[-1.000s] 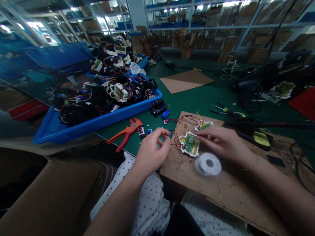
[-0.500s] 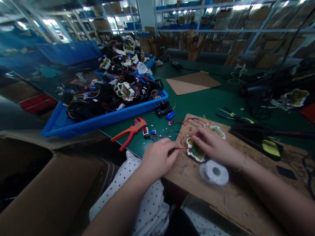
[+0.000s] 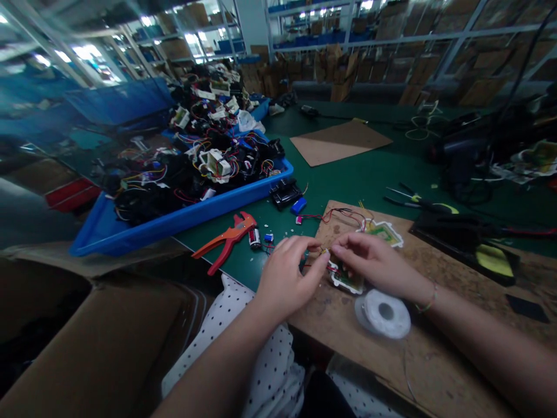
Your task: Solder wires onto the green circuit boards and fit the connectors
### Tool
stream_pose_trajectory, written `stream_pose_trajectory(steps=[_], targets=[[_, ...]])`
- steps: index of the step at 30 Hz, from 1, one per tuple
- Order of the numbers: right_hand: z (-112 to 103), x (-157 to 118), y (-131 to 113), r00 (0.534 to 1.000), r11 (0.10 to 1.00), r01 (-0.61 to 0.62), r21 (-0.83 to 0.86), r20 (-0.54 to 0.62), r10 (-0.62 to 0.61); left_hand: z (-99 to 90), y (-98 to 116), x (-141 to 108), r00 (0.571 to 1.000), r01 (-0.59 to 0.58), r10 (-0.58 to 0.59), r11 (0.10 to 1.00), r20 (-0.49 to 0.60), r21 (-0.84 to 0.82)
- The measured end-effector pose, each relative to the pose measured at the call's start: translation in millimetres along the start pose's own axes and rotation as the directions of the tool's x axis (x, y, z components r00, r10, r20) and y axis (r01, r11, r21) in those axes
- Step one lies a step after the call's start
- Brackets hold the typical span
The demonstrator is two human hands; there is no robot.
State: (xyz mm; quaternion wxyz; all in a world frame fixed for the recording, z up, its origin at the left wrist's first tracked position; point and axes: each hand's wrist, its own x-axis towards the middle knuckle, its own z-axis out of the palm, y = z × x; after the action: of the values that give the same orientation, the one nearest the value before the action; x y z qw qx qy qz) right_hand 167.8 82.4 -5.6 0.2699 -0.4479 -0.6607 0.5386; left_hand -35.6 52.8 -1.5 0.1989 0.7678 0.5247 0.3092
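Observation:
My left hand [image 3: 287, 276] is closed, thumb and forefinger meeting at a thin yellowish wire [image 3: 324, 250]. From the other side my right hand [image 3: 376, 261] pinches at the same spot, its fingertips almost touching the left ones. Just below the fingers lies a white-edged housing with a green circuit board [image 3: 348, 281], partly covered by my right hand. Red wires run from it under my left hand. Behind my right hand sits a second white-edged circuit board [image 3: 385, 233], with red and black leads reaching a small connector [image 3: 299, 220].
A spool of solder wire [image 3: 385, 313] stands on the wooden board [image 3: 331, 316]. Left are orange wire strippers [image 3: 228, 241], a battery [image 3: 255, 237] and a blue bin [image 3: 183, 217] heaped with parts. Pliers [image 3: 418, 200] and a black holder with yellow sponge [image 3: 494, 264] lie right.
My left hand has moved right and slightly up, from the red wires to the yellowish wire. My right hand has shifted off the board's upper edge, its fingertips now meeting the left ones.

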Motion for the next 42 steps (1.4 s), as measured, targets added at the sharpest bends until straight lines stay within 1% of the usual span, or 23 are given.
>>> stream_pose_trajectory(steps=[3,6,11,16,19,21,23,25,27,28,30,31,34,36,39,42], targets=[[0.7,-0.9,-1.6,1.0,0.998,-0.013,0.054,0.0,0.013,5.2,3.6,4.3,1.0,-0.021,0.021,1.0,0.009,0.014],[0.5,-0.8,-1.9,1.0,0.997,-0.012,0.073,0.006,0.011,7.3,5.2,6.7,1.0,-0.019,0.019,0.999,0.01,0.03],[-0.3,2.2,2.9,0.999,0.991,0.02,0.132,0.042,-0.026,6.4,-1.0,11.3,0.994,-0.057,0.05,0.995,0.096,0.08],[-1.8,4.3,5.7,0.996,0.994,0.035,0.105,0.076,-0.044,5.7,-4.3,17.4,0.979,-0.138,0.126,0.988,0.161,0.065],[-2.9,5.6,5.0,0.994,0.996,0.059,0.061,0.093,-0.065,-1.1,-4.7,18.6,0.976,-0.154,0.144,0.987,0.164,0.049],[-3.1,6.7,4.6,0.995,0.997,0.061,0.036,0.08,-0.064,-9.9,-9.6,19.8,0.986,-0.122,0.117,0.992,0.117,0.036],[-2.6,7.4,4.5,0.997,0.998,0.056,0.018,0.051,-0.057,-19.8,-19.1,21.8,0.999,-0.045,0.045,0.999,0.016,0.029],[-1.5,7.6,4.4,0.998,0.999,0.054,0.005,0.028,-0.054,-27.2,-30.1,24.2,0.995,0.048,-0.046,0.998,-0.087,0.027],[-0.4,7.3,4.6,0.998,0.998,0.056,-0.001,0.019,-0.056,-29.4,-37.4,25.3,0.981,0.119,-0.112,0.992,-0.16,0.034],[0.0,7.1,4.9,0.998,0.998,0.058,-0.005,0.016,-0.058,-28.3,-38.5,25.0,0.975,0.135,-0.126,0.99,-0.186,0.035],[0.6,6.9,6.0,0.998,0.998,0.067,-0.01,0.011,-0.067,-23.1,-35.3,22.5,0.972,0.119,-0.114,0.993,-0.206,0.013],[0.8,7.0,6.9,0.997,0.997,0.073,-0.013,0.008,-0.073,-19.5,-31.7,20.6,0.978,0.091,-0.09,0.996,-0.19,-0.007],[0.9,7.8,9.8,0.995,0.995,0.1,-0.021,0.001,-0.1,-8.6,-19.8,14.3,0.996,-0.018,0.014,0.999,-0.09,-0.037],[0.9,8.8,11.7,0.993,0.992,0.119,-0.032,-0.008,-0.12,-3.2,-15.0,11.8,0.997,-0.054,0.052,0.998,-0.054,-0.032],[1.5,10.3,14.7,0.988,0.987,0.151,-0.055,-0.033,-0.153,0.4,-12.2,11.2,0.998,-0.054,0.052,0.996,-0.038,-0.064],[3.5,11.0,18.1,0.981,0.981,0.178,-0.071,-0.059,-0.182,0.5,-10.4,12.4,0.999,-0.026,0.024,0.994,-0.026,-0.108]])
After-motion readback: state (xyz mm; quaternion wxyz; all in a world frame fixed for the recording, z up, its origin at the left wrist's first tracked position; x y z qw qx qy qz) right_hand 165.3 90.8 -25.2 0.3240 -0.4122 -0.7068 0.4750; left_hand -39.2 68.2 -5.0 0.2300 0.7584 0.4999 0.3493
